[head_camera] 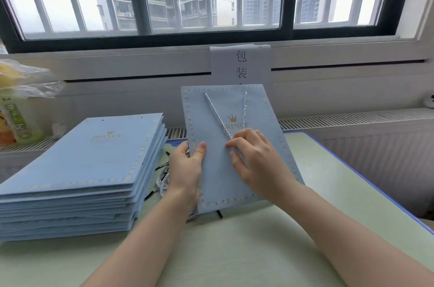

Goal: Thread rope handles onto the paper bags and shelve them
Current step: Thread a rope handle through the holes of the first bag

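A flat light-blue paper bag (220, 176) with a gold crown print is tilted up off the table in front of me. A twisted blue-and-white rope handle (217, 115) runs from its two top holes down in a V. My left hand (187, 169) grips the bag's left edge, thumb on the front. My right hand (256, 164) lies on the bag's front, its fingertips pinching the rope handle at the bottom of the V. A tall stack of flat blue bags (77, 174) lies at the left. Loose rope handles (162, 181) lie between the stack and the held bag.
The pale green table (246, 246) has a blue edge at the right. A white paper sign (242, 63) leans on the sill behind the bag. At the far left a green bottle (16, 120) stands under a plastic bag. A radiator grille runs along the wall.
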A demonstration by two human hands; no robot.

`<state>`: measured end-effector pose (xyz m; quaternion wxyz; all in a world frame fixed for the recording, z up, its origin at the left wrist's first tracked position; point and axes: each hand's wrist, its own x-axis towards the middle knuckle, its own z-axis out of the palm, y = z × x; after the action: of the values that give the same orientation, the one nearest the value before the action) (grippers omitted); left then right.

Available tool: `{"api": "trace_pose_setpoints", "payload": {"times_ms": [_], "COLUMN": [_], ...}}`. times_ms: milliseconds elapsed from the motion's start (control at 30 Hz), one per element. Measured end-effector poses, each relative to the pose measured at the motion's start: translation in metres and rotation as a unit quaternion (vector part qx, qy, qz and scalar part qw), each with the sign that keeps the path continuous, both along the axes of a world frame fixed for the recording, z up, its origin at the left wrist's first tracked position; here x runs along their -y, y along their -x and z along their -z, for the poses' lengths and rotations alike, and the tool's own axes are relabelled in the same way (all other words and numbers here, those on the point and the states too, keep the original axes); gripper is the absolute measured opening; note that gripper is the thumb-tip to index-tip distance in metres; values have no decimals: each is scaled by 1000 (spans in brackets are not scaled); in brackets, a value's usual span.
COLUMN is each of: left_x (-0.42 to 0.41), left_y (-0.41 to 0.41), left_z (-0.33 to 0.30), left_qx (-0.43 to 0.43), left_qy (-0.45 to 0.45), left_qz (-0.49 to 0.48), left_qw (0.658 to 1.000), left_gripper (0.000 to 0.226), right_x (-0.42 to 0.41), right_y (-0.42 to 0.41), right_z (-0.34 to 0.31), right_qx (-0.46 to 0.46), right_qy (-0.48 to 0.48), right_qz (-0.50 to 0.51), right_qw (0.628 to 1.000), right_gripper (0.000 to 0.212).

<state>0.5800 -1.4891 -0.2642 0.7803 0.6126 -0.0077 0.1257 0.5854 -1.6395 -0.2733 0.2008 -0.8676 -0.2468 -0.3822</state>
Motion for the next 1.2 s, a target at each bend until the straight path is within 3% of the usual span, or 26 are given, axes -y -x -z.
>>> {"api": "trace_pose_setpoints", "payload": {"times_ms": [167, 233, 300, 367, 467, 567, 667, 733, 833, 967, 1100, 1200], "left_x": [-3, -6, -8, -8, -6, -5, -4, -2, 0, -8, -5, 2], "left_y": [-4, -7, -8, -8, -5, -5, -6, -3, -1, -8, -8, -2], "left_z": [0, -1, -2, -3, -3, 1, 1, -3, -8, -1, 5, 5], "left_qx": [-11, -14, -13, -7, 7, 19, 26, 21, 19, 24, 39, 68], "left_qy": [42, 63, 83, 94, 73, 50, 70, 92, 117, 44, -40, -127], "left_qz": [-29, -54, -75, -89, -112, -139, -144, -115, -38, -38, -4, 44], "left_qw": [999, 996, 994, 992, 991, 989, 987, 989, 992, 998, 998, 989], "left_gripper": [10, 14, 16, 18, 18, 17, 20, 20, 20, 33, 44, 60], "right_x": [2, 3, 4, 6, 6, 5, 7, 1, -9, -1, 3, 5], "right_y": [2, 3, 2, 1, 1, -3, -3, 4, 13, 14, 8, 5], "right_z": [0, -3, -7, -11, -12, -9, -13, -16, -17, -18, -14, -17], "right_qx": [-4, 13, -29, -138, -302, -334, -344, -417, -518, -551, -512, -437], "right_qy": [-25, -93, -207, -359, -521, -621, -729, -724, -637, -566, -598, -676], "right_qz": [34, 98, 146, 134, 84, 64, -35, -133, -218, -312, -259, -234], "right_qw": [999, 991, 967, 913, 794, 706, 591, 534, 527, 528, 559, 546], "right_gripper": [38, 37, 39, 55, 76, 80, 47, 16, 20, 29, 21, 17]}}
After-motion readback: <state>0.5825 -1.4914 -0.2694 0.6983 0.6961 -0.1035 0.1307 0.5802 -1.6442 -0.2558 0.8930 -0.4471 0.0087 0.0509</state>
